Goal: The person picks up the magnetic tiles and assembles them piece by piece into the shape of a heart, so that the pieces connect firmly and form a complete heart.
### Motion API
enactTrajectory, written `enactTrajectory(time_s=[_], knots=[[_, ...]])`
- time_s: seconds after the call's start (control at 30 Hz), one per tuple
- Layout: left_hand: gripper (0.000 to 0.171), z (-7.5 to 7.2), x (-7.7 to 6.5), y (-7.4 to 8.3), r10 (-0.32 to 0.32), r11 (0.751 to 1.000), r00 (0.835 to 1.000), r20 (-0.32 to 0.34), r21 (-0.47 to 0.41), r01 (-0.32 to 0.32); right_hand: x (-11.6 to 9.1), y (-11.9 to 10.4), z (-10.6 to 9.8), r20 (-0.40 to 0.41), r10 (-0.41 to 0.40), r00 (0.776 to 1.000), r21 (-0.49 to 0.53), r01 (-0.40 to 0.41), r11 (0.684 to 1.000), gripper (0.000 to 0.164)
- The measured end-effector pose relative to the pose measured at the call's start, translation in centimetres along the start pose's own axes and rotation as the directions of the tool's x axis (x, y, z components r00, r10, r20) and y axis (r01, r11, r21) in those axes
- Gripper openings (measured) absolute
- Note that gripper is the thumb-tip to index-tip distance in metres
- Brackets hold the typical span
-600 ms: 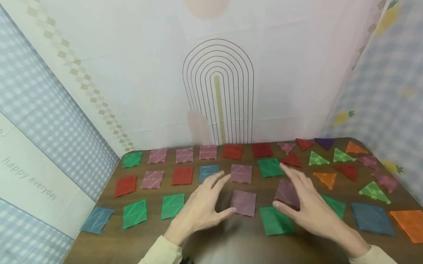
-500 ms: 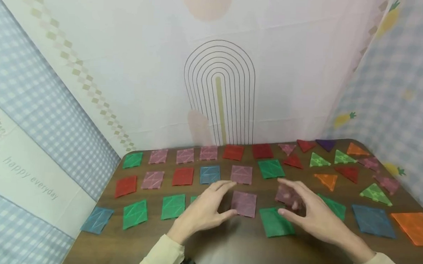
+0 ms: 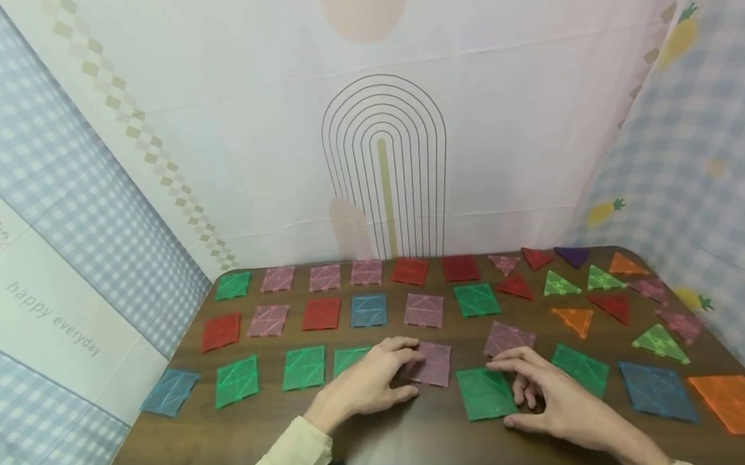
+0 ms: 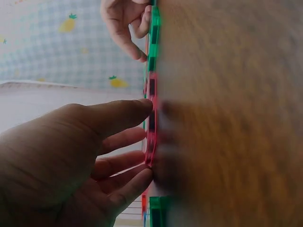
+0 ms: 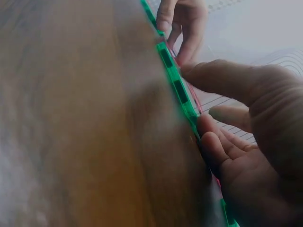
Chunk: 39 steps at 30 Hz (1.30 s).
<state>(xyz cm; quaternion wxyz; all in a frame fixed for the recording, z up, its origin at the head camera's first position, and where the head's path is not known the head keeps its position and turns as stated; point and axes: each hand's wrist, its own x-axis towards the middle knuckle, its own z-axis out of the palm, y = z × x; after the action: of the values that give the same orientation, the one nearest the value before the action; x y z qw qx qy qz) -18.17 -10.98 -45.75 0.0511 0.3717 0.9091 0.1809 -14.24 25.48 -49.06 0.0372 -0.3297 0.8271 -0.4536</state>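
Several translucent square and triangular magnetic tiles lie flat on the dark wooden table (image 3: 264, 436). My left hand (image 3: 369, 378) is lowered at the left side of a purple square tile (image 3: 432, 364), its thumb and fingers spread apart. In the left wrist view, the thumb and fingertips are close against that tile's pink-looking edge (image 4: 152, 87). My right hand (image 3: 565, 400) is by the right side of a green square tile (image 3: 484, 395). Its index fingertip is near the far edge and its thumb near the close right corner; some fingers curl inward. Whether either hand presses its tile is unclear.
Behind the hands are rows of squares, among them a blue tile (image 3: 369, 310) and a red tile (image 3: 321, 313). Triangles, including an orange triangle (image 3: 573, 320), lie at the back right. A patterned cloth (image 3: 276, 152) hangs beyond the table.
Both hands have come down toward the table. The left moved slightly right to the purple tile; the right dropped beside the green tile, uncovering the purple tile behind it. No tile has visibly moved.
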Motion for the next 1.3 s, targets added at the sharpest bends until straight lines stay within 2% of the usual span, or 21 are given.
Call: enactTrajectory(time_s=[0.13,0.23,0.33,0.53,0.67,0.83,1.0,1.23,1.3], knots=[[0.040,-0.2,-0.2,0.0,0.016,1.000,1.000,-0.025,0.016,-0.016,0.0,0.3,0.0,0.016,-0.029,0.999,-0.024,0.029,0.999,0.067],[0.038,-0.2,-0.4,0.0,0.009,1.000,1.000,-0.023,0.024,-0.008,-0.1,0.4,0.0,0.016,-0.025,1.000,-0.038,0.025,0.999,0.064],[0.043,-0.1,-0.6,0.2,-0.006,1.000,1.000,-0.015,0.018,0.007,-0.2,0.5,0.0,0.012,-0.017,1.000,-0.038,0.017,0.999,0.061],[0.068,0.2,-1.1,0.6,-0.008,0.998,1.000,0.005,-0.066,0.008,-0.4,0.1,-0.1,0.019,0.006,1.000,-0.027,-0.005,1.000,0.068],[0.076,0.2,-1.3,0.7,-0.009,0.996,0.999,0.041,-0.084,0.012,-0.5,0.0,-0.1,0.018,0.012,1.000,-0.015,-0.012,1.000,0.070],[0.074,0.1,-1.5,0.9,-0.043,0.992,0.996,0.082,-0.116,0.052,-0.6,0.1,0.2,0.029,0.012,0.999,-0.002,-0.012,1.000,0.071],[0.072,0.0,-1.6,1.1,-0.061,0.988,0.994,0.092,-0.137,0.073,-0.5,0.0,0.9,0.036,0.004,0.999,0.014,-0.004,1.000,0.070],[0.071,0.0,-2.0,1.4,-0.042,0.988,0.995,0.089,-0.143,0.054,-0.5,-0.9,1.7,0.061,-0.027,0.998,0.081,0.022,0.996,0.071],[0.071,-0.1,-2.1,1.4,-0.037,0.990,0.996,0.083,-0.134,0.048,-0.5,-1.0,1.5,0.039,-0.015,0.999,0.089,0.012,0.996,0.070]])
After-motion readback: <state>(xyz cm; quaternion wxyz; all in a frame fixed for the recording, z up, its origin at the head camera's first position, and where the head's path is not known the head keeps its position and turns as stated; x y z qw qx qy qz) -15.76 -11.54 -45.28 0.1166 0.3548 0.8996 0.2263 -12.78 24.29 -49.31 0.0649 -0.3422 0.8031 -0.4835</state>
